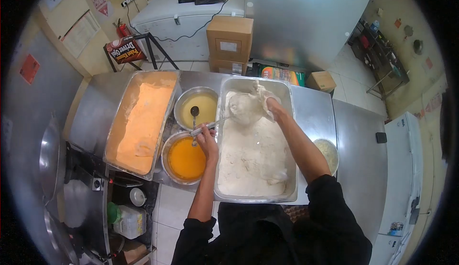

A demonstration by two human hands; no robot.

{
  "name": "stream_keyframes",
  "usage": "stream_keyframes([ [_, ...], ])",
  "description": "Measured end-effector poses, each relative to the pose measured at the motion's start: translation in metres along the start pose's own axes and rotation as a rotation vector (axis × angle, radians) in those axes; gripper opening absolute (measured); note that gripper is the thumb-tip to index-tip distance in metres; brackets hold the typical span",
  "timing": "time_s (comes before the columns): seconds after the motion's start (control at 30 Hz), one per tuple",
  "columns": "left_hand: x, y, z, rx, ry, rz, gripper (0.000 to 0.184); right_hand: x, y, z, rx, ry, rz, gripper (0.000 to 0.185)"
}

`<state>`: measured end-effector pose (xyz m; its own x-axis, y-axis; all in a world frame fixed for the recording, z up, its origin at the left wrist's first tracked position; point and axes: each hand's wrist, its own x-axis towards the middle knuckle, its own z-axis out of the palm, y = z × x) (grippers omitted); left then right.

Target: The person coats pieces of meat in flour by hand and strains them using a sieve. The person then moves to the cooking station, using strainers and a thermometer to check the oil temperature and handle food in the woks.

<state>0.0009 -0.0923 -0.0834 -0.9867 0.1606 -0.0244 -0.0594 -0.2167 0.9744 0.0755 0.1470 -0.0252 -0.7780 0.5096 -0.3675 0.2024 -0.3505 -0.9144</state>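
My left hand (207, 141) is closed around the handle of a strainer (224, 120), whose floury round head lies over the far part of a deep metal tray (292, 145). White flour (251, 155) fills much of this tray, with a pale lump near its close right corner. My right hand (267, 104) is at the far end of the tray, right beside the strainer head. It is coated or covered in something whitish, and its fingers blend into the flour, so their grip is unclear. A dark-bowled ladle (194, 111) lies close to my left hand, over the bowls.
Left of the flour stand a bowl of pale yellow liquid (205, 101), a bowl of orange liquid (186, 159) and a tray of orange powder (149, 116). A bowl (327, 154) sits by my right forearm. Cardboard boxes (229, 38) stand beyond the steel table (313, 107).
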Motion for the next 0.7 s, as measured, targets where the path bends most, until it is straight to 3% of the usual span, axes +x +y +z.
stream_keyframes([
  [0.13, 0.001, -0.005, -0.001, -0.015, 0.029, -0.033, 0.036, -0.035, -0.023, 0.005, -0.035, 0.067, -0.081, 0.042],
  [0.17, 0.003, -0.008, -0.002, -0.001, 0.017, -0.035, 0.036, -0.027, 0.003, -0.015, -0.037, 0.066, -0.078, 0.042],
  [0.23, 0.004, -0.005, -0.002, -0.019, -0.006, -0.029, 0.035, -0.003, 0.078, -0.068, -0.259, -0.120, -0.218, 0.038],
  [0.27, 0.004, -0.007, -0.002, -0.039, -0.031, -0.024, 0.034, -0.013, 0.081, -0.065, -0.496, -0.174, -0.014, 0.038],
  [0.33, 0.005, -0.012, 0.000, -0.042, 0.001, -0.024, 0.036, -0.035, 0.099, -0.053, -0.819, -0.346, 0.038, 0.045],
  [0.37, 0.006, -0.015, 0.000, -0.044, 0.020, -0.005, 0.037, -0.043, 0.122, -0.047, -0.896, -0.464, -0.131, 0.053],
  [0.43, 0.005, -0.015, -0.001, -0.007, 0.017, -0.026, 0.038, -0.029, 0.216, -0.051, -1.271, -0.547, -0.197, 0.072],
  [0.47, 0.006, -0.015, -0.001, 0.027, 0.010, -0.040, 0.038, -0.046, 0.221, -0.026, -1.507, -0.445, -0.204, 0.062],
  [0.53, 0.004, -0.013, -0.001, -0.009, 0.009, -0.046, 0.038, -0.066, 0.244, 0.025, -1.326, -0.317, -0.154, 0.076],
  [0.6, 0.005, -0.012, 0.000, -0.045, 0.011, -0.049, 0.038, -0.079, 0.262, 0.058, -0.910, -0.295, -0.108, 0.098],
  [0.67, 0.004, -0.016, -0.001, -0.050, 0.040, -0.055, 0.037, -0.108, 0.257, 0.081, -1.315, -0.387, -0.416, 0.095],
  [0.7, 0.005, -0.018, -0.002, -0.046, 0.036, -0.053, 0.037, -0.114, 0.271, 0.081, -1.311, -0.384, -0.416, 0.095],
])
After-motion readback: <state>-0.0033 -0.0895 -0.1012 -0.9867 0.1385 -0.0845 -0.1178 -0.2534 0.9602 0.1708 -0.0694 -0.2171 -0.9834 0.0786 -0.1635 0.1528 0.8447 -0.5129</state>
